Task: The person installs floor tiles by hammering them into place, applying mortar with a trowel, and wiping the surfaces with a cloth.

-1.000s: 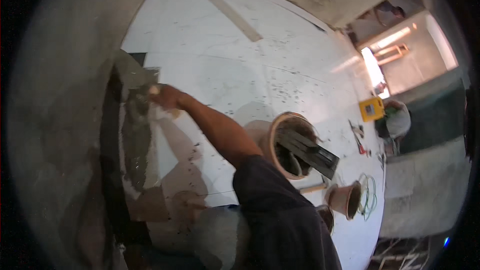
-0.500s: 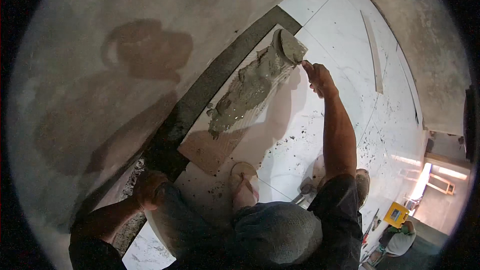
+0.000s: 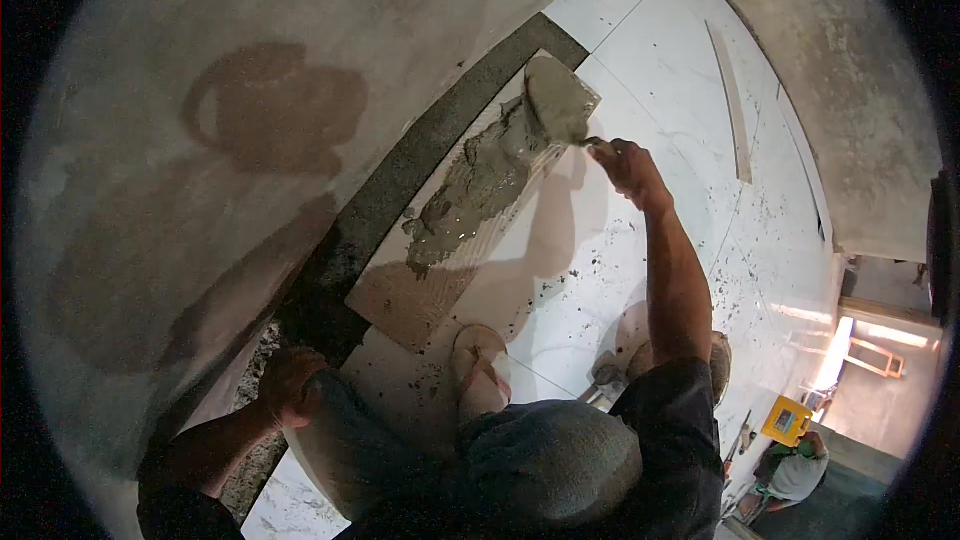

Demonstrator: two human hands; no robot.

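My right hand [image 3: 630,170] grips a trowel, its blade [image 3: 557,100] coated in wet mortar and lying over the far end of a rectangular tile [image 3: 410,310]. Grey mortar [image 3: 460,200] is heaped along the tile's middle, with ridged streaks beside it. The tile lies on white floor tiles along a strip of rough grey bed [image 3: 400,165]. My left hand [image 3: 295,385] rests curled against my left knee, fingers closed on it. My sandaled foot [image 3: 478,355] is just below the tile.
A bare plaster wall [image 3: 200,240] runs along the left. A long pale strip [image 3: 728,90] lies on the white tiles to the right. At the lower right are a yellow case [image 3: 785,420], a container of whitish stuff [image 3: 800,480], scattered tools and a bucket partly behind my arm [image 3: 720,370].
The view has swung round since a second ago, bringing my left hand in. Over the last half second the trowel blade has moved slightly left and down on the mortar.
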